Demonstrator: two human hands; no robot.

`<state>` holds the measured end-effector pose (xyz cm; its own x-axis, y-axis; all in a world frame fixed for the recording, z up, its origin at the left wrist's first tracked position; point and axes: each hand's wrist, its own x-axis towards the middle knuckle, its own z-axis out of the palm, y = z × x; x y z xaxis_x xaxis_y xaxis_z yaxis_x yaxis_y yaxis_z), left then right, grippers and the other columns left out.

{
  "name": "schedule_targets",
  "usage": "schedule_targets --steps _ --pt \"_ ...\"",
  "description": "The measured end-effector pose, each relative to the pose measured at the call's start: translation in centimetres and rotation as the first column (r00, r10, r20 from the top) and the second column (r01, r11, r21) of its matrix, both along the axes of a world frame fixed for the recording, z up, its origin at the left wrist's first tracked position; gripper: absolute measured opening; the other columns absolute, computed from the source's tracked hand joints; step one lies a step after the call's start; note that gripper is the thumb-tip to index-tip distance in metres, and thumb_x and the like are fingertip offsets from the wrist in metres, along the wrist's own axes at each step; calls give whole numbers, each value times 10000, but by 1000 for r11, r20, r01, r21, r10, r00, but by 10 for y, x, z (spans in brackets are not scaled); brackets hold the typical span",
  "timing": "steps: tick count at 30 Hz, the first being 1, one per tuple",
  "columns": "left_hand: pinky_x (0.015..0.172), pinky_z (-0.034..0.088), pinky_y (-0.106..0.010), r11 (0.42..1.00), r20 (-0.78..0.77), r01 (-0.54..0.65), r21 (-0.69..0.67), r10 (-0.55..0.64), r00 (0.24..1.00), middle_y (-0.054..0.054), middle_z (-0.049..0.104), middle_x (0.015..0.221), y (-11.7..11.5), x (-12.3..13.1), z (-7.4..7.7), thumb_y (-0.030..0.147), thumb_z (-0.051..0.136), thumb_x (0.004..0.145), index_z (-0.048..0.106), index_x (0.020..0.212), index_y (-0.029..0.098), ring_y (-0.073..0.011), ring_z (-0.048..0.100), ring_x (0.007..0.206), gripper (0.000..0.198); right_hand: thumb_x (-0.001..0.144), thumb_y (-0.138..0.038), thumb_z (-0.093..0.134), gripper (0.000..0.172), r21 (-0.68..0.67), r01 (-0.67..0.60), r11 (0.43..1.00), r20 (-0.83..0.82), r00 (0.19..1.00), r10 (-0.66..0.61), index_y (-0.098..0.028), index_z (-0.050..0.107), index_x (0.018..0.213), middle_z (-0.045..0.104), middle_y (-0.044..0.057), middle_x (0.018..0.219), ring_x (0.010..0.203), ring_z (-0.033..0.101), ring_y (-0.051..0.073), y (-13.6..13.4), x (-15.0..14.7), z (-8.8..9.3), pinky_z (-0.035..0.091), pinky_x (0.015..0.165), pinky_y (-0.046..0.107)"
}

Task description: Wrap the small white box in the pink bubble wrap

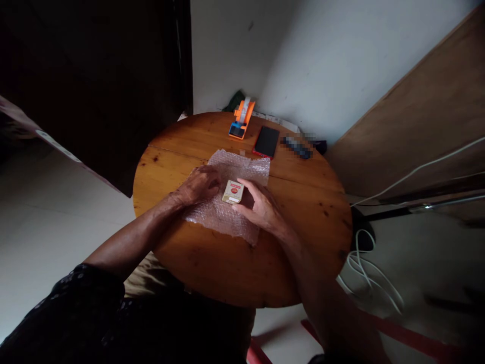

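A small pale box (pixel 233 192) with a red label and a red round picture sits on a sheet of bubble wrap (pixel 242 227), near its middle. From the right, my right hand (pixel 262 206) has its thumb at the near corner of the box and a fingertip at the far corner. To the left of the box, my left hand (pixel 201 185) rests over the left edge of the bubble wrap. Its fingers are curled, and their tips are hidden, so whether they pinch the wrap does not show.
On the round wooden table (pixel 306 217), an orange tape dispenser (pixel 242 119), a dark phone in a red case (pixel 266 142) and a blurred dark object (pixel 297 147) lie along the far side. A white wall stands behind. A white cable (pixel 364 263) coils on the floor at right.
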<state>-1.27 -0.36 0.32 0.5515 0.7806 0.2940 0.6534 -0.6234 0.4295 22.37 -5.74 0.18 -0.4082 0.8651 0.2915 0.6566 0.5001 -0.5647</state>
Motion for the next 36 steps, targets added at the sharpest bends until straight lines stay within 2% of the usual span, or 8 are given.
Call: schedule_targets --steps 5,11,15,20,23,28,32,36 --pt "998 520 -415 1000 -9 13 1 -13 1000 -107 746 1000 0 -1 0 176 597 802 743 876 173 -260 677 1050 163 843 -362 702 360 170 28 985 -132 991 -6 -223 648 1171 688 108 1221 1052 673 262 -13 7 32 511 963 439" --pt "977 530 -395 1000 -5 26 -11 -26 1000 -102 746 992 3 -4 -1 168 573 801 736 850 172 -251 685 1026 170 757 -420 834 330 -221 -389 894 225 872 435 -231 661 964 721 35 995 996 641 255 -41 -2 61 445 901 401" --pt "971 535 -384 998 45 -14 -53 16 999 -91 747 974 2 -3 2 165 587 767 726 844 167 -240 693 984 160 852 -184 660 127 -176 -334 926 383 843 377 -208 590 749 696 38 915 920 614 223 -46 -17 48 389 868 390" --pt "1033 521 -414 989 339 66 -135 -17 941 -109 724 1195 -11 -6 23 215 602 804 715 971 162 -251 671 1138 208 920 -123 506 209 74 -208 975 159 968 195 -226 566 748 712 17 843 822 624 189 -38 -8 48 395 831 381" --pt "1083 485 -469 982 425 106 -157 -30 905 -103 718 1234 -14 -11 33 279 608 821 704 1012 174 -270 648 1206 238 894 -258 650 66 -1 -220 975 83 972 219 -251 613 840 726 17 915 882 647 213 -39 6 61 444 858 389" --pt "1062 495 -460 988 459 94 -127 -25 888 -104 743 1152 -11 -12 33 295 579 800 699 986 150 -262 674 1143 265 792 -270 772 164 -260 -282 924 358 860 363 -233 616 822 689 48 1046 981 616 250 -48 4 56 451 880 404" --pt "1070 487 -453 984 476 111 -136 -34 879 -103 747 1134 -14 -10 33 311 588 806 701 967 156 -265 665 1159 250 861 -79 553 198 -154 -288 945 402 855 326 -207 551 709 667 25 862 814 594 183 -47 -6 39 419 828 365" --pt "1118 453 -462 963 526 169 -211 -34 850 -95 711 1257 -18 -13 41 393 659 834 710 991 191 -271 614 1259 260 869 -94 526 210 -29 -182 983 183 966 185 -227 571 713 676 -8 748 718 598 161 -40 -1 42 432 761 327"
